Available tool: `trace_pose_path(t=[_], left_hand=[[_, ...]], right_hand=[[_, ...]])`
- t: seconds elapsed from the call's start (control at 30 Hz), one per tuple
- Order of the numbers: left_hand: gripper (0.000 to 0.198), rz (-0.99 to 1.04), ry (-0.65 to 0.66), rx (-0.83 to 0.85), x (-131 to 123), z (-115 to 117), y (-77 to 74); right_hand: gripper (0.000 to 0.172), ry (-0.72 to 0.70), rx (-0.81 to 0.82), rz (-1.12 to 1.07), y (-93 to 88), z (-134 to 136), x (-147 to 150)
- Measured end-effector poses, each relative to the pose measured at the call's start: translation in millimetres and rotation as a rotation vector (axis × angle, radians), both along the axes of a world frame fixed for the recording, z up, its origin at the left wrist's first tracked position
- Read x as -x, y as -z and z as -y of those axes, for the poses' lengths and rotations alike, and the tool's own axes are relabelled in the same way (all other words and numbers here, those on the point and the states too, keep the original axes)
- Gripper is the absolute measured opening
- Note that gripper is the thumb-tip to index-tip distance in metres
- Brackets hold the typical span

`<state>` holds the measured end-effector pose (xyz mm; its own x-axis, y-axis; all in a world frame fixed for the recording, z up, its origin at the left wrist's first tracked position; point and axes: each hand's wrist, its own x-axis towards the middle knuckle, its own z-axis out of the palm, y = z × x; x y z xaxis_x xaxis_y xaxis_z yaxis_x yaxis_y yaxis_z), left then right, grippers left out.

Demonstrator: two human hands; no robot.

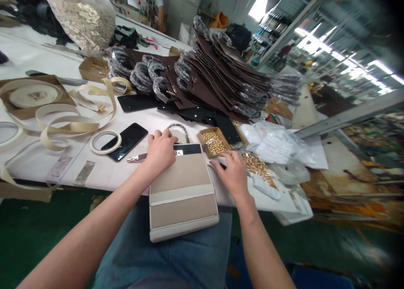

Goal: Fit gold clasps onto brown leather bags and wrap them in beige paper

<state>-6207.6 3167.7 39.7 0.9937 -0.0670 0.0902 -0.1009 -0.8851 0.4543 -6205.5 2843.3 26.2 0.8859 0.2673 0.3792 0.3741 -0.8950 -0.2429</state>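
A beige bag body [179, 171] with pale fold strips and a dark top band leans from the table edge onto my lap. My left hand [161, 148] is closed over its upper left corner, beside a small metal plate [179, 153] on the dark band. A plastic-wrapped handle [181, 128] arches behind the bag's top edge. To the right of the bag, my right hand [233, 171] is curled low at the table; a small dark thing shows between thumb and fingers, too hidden to name. Just beyond it sits a cardboard box of gold studs [216, 143]. A dark strap with a metal end [135, 158] lies left of my left hand.
A black phone [132, 139] lies under a tape roll [105, 143]. Loose beige tape [69, 129] curls at left. Stacked brown bag panels [221, 70] with wrapped handles rise behind. Loose gold hardware [259, 167] and plastic bags [274, 141] lie at right.
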Motion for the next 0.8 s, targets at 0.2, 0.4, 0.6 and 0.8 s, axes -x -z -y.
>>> trace_pose_path(t=[0.2,0.4,0.6,0.8], left_hand=[[0.037,-0.057,0.033,-0.080,-10.2,1.5,-5.6],[0.030,-0.050,0.061,-0.158,-8.1,5.3,-9.9],[0.036,-0.220,0.161,-0.261,-25.3,4.4,-24.4],[0.027,-0.020,0.453,-0.266,-31.5,-10.9,-16.7]], right_hand=[[0.036,-0.380,-0.015,-0.164,-31.6,-80.2,-34.3],[0.039,-0.313,0.080,-0.468,-42.5,-107.0,-81.3],[0.027,-0.430,0.000,-0.642,-43.9,-102.7,-91.5],[0.026,-0.376,0.052,-0.432,-43.9,-100.4,-73.6]])
